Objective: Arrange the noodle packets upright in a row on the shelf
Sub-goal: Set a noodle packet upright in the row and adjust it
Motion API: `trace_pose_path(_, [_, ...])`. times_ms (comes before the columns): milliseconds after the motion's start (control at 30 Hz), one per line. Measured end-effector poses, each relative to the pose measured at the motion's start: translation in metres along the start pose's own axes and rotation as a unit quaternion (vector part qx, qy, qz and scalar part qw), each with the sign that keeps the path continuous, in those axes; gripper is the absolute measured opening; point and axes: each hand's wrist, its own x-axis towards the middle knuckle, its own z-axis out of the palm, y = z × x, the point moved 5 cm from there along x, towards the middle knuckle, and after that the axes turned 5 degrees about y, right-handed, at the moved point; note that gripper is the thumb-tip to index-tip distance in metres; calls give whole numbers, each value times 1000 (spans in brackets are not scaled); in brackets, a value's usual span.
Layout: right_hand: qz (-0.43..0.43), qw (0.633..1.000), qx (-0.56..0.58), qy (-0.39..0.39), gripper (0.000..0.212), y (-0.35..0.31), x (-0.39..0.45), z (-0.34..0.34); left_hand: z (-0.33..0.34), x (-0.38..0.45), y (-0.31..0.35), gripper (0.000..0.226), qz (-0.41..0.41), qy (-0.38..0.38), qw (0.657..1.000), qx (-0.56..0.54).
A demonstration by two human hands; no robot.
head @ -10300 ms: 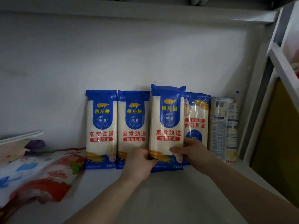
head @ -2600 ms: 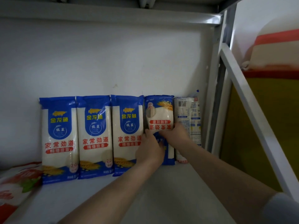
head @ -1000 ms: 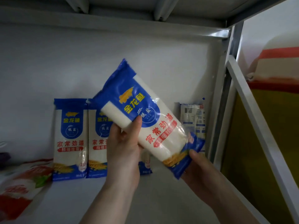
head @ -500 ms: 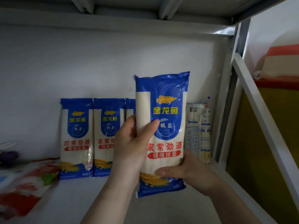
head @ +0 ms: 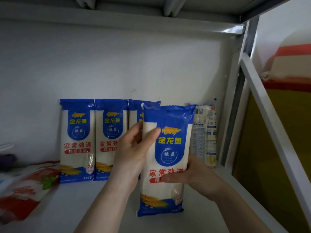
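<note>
I hold a blue-and-white noodle packet [head: 168, 153] upright, label facing me, in front of the row. My left hand [head: 133, 155] grips its left edge and my right hand [head: 193, 175] grips its right side lower down. Behind it, two matching packets [head: 77, 140] [head: 109, 138] stand upright against the back wall, and a third [head: 134, 113] is mostly hidden by my left hand. To the right, a packet [head: 204, 133] stands with its printed back side showing.
The white shelf board [head: 84, 204] runs under everything. A red-and-white pouch [head: 27, 190] lies flat at the left. A white metal upright [head: 235, 105] and slanted rail [head: 276, 132] bound the shelf on the right. The upper shelf [head: 117, 15] hangs close overhead.
The packet, pulled out of the row upside down, was turned label-up. In the last half second it has come down and moved toward the gap in the row.
</note>
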Motion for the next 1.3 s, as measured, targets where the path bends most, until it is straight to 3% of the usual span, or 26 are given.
trace_pose_path(200, [-44,999,-3,23,34,-26,-7,-2,1,1,15,14,44,8,999,17])
trace_pose_path(500, [-193,940,236,151,22,-89,-22,-20,0,0,38,14,114,36,992,26])
trace_pose_path(600, [-220,935,203,191,17,-95,-24,-26,0,0,39,9,96,46,994,-24])
trace_pose_path(733, [-229,933,167,221,24,-92,-25,-28,-1,-2,40,11,76,57,992,-88])
trace_pose_path(800, [-225,942,146,203,30,-92,-25,-27,-2,-2,39,11,66,67,991,-97])
trace_pose_path(900, [-221,956,122,150,16,-95,-27,-26,-7,-1,38,8,57,92,989,-105])
trace_pose_path(1200, [-262,932,136,210,12,-96,-32,-27,-2,-2,30,6,9,86,981,-173])
trace_pose_path(1300, [-263,925,154,226,10,-94,-30,-27,-8,1,29,29,19,63,994,-89])
